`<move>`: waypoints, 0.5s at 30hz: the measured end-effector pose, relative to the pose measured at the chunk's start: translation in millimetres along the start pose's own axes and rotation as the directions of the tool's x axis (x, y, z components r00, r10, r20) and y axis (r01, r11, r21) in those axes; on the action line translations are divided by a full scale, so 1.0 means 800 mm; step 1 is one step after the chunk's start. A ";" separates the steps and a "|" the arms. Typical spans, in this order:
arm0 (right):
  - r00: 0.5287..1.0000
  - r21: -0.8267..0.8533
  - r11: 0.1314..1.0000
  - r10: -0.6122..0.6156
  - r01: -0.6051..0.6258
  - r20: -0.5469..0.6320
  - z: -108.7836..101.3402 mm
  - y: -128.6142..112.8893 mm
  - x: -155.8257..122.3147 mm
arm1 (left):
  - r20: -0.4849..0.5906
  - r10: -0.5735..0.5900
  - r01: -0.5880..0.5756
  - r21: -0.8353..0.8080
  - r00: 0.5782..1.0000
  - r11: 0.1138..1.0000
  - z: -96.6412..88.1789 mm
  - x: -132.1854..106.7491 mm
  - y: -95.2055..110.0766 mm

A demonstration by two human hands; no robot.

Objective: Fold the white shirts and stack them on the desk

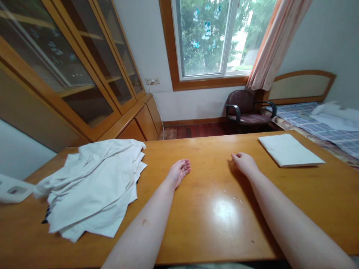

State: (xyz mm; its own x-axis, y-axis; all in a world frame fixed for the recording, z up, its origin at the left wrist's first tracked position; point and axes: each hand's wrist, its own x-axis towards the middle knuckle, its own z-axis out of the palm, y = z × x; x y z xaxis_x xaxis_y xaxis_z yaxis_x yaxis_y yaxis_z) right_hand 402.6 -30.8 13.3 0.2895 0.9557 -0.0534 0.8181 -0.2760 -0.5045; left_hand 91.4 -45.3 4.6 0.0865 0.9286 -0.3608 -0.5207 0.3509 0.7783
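Cloth [97, 186], white and rumpled, lay in a loose heap at the left of the tabletop [202, 216], its layers overlapping and several edges and corners fanned out towards us. Something dark [46, 216] showed just under its left side, too little of it to name. A white object [17, 189] stood at the left edge of our view, beside the heap. At the far right we had a flat white folded piece [290, 150], squared up and lying apart from the heap; it looked like cloth, though we could not be sure.

Our left hand [179, 172] was near the heap without touching it, fingers loosely curled and grasping nothing. Our right hand [246, 165] was just beside the folded piece, thumb and finger close together; we saw nothing in it, but could not tell whether the fingertips were pressed shut. Its shadow suggested it hung a little above the wood.

We judged the step to be a pause between handlings, as neither hand touched any cloth. A reach for the heap would have called for both hands going left and a light pinch on one free edge, so as not to drag the other layers along
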 end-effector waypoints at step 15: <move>0.982 0.085 0.980 -0.173 0.179 -0.077 0.024 0.004 -0.007 | 0.171 0.327 -0.188 0.982 0.929 0.020 -0.022 -0.045 0.039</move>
State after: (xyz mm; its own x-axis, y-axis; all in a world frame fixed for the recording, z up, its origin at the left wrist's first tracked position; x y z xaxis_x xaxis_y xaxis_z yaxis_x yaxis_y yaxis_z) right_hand 393.6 -35.2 -4.8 0.1810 0.9783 0.1009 0.8113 -0.0906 -0.5776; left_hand 57.2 -69.7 33.2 0.0551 0.9985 0.0073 0.8073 -0.0489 0.5881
